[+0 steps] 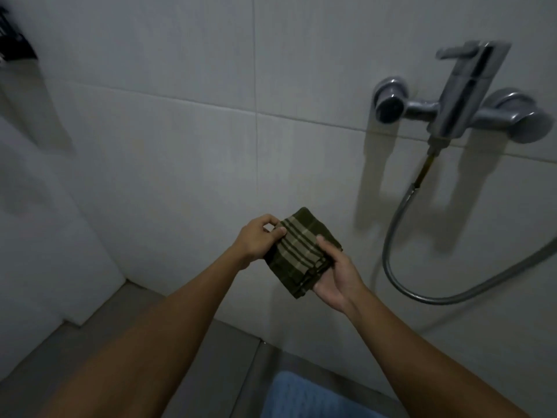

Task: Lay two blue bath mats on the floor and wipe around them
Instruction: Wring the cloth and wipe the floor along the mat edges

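Item 1: blue bath mat (310, 396), textured surface, lying flat on grey floor (168, 333) at bottom centre of view, between the two forearms. Only one mat in view; lower part cut off by frame edge. Upper edge sits near the base of the wall.

Item 2: cloth (301, 251), folded, dark olive w/ beige stripes, several layers visible at lower edge. Held in the air in front of the wall, above the mat, well apart from it.

Item 3: left hand (259, 238), fingers curled, thumb & forefinger pinching the cloth's upper-left edge.

Item 4: right hand (337, 277), palm up under the cloth's lower-right part, thumb pressed on top of the fabric; grips cloth from below.

Item 5: tiled wall (180, 131), pale grey, large tiles w/ thin grout lines, fills most of the view.

Item 6: shower mixer (464, 98), chrome, fixed to wall at upper right; lever handle on top, two round wall mounts, one each side.

Item 7: shower hose (401, 236), metal, ribbed, drops from mixer underside, loops down & runs off right edge.

Item 8: dark object (15, 37) at top-left edge, blurred; cannot tell what it is.

Lighting dim throughout.
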